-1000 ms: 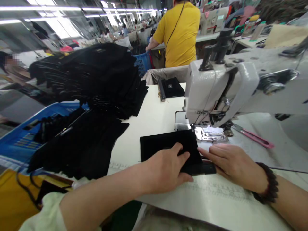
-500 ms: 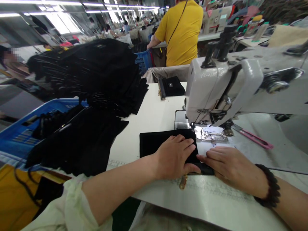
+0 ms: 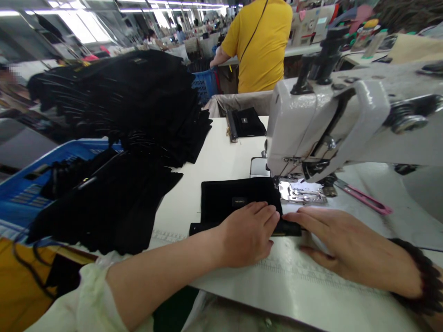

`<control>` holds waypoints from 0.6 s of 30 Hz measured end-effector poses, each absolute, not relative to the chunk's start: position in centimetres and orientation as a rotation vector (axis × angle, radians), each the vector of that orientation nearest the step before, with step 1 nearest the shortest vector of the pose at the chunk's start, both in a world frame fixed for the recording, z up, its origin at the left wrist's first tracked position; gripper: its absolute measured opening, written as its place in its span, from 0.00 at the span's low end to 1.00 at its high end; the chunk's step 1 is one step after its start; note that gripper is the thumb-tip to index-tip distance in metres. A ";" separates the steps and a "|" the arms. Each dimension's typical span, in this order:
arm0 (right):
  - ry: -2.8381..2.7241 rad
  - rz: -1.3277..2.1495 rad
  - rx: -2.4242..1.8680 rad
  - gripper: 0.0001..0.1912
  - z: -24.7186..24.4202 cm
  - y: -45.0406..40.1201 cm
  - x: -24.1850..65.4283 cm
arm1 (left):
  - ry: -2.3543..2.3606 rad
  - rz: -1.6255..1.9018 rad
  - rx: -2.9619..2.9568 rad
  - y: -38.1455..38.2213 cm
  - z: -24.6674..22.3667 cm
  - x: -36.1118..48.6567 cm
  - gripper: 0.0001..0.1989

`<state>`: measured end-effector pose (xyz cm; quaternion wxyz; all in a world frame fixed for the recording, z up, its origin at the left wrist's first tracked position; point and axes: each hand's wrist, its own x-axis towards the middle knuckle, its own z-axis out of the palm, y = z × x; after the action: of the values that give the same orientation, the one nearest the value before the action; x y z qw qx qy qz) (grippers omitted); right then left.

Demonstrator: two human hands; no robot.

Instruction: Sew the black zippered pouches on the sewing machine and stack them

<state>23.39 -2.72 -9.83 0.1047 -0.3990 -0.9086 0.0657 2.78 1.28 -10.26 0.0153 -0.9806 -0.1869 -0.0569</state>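
Cloth flat at the machine, long axis left-right, under and beyond the left hand, the nearer, palm down, grip I can't tell; right hand at the right edge, thumb wide of fingers.

Sewing workshop: white sewing machine, stacked black pieces
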 end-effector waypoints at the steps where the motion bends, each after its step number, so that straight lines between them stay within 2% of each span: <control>1: -2.673 0.064 -1.125 0.16 -9.8 -2.8 23.3 | -0.580 -0.244 -3.027 0.9 -10.5 2.8 0.21; 4: -2.625 -0.338 -0.967 0.11 -10.1 -3.3 23.0 | -0.581 -0.393 -2.988 0.5 -11.0 2.9 0.18; 6: -2.590 -0.455 -0.892 0.12 -10.1 -3.6 22.8 | -0.575 -0.435 -2.985 0.6 -11.2 3.0 0.17; 18: -2.703 -0.308 -0.949 0.15 -10.7 -3.1 22.0 | -0.484 -0.342 -2.997 0.7 -11.9 3.0 0.15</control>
<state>21.98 -3.05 -10.69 0.1298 -0.3266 -0.9302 -0.1061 3.00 0.73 -11.89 0.0431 -0.9801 -0.1581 -0.1118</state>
